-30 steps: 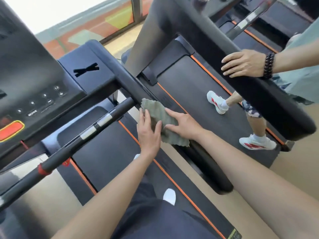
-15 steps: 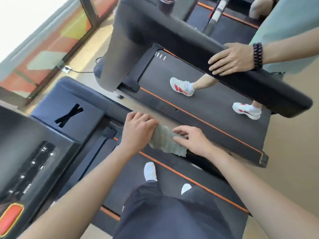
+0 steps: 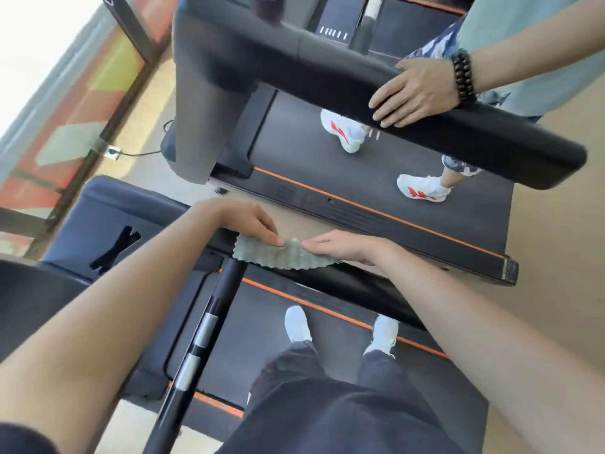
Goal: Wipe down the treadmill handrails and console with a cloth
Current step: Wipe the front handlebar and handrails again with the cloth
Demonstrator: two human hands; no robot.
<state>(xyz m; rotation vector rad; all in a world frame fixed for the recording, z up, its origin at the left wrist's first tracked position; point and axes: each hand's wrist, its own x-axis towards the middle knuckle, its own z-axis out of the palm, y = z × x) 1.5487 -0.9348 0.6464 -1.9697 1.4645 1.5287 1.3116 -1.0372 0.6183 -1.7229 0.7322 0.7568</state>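
Draping limply on the handrail point(image 3: 357, 283), soft light cloth point(image 3: 284, 255) is pressed by straight fingers point(image 3: 273, 238): left hand point(image 3: 248, 224) twelve o'clock, right hand point(image 3: 347, 249) three.

left hand point(image 3: 248, 224) fingertips on cloth point(image 3: 281, 257); right hand point(image 3: 347, 249) flat on cloth; cloth draped over handrail point(image 3: 370, 285)

**Cloth** point(image 3: 278, 257): grey-green, waffle-textured, scalloped edges. Spread flat over top of R handrail point(image 3: 366, 288), at the rail's console end; near edge hangs just over the rail's side.
**R handrail:** black, padded, runs from console twd lower R.
**Front grip bar** point(image 3: 209, 322): black tube w/ two silver sensor bands, meets the rail just below cloth's L edge.
**Console** point(image 3: 32, 299): dark, blurred, far L.
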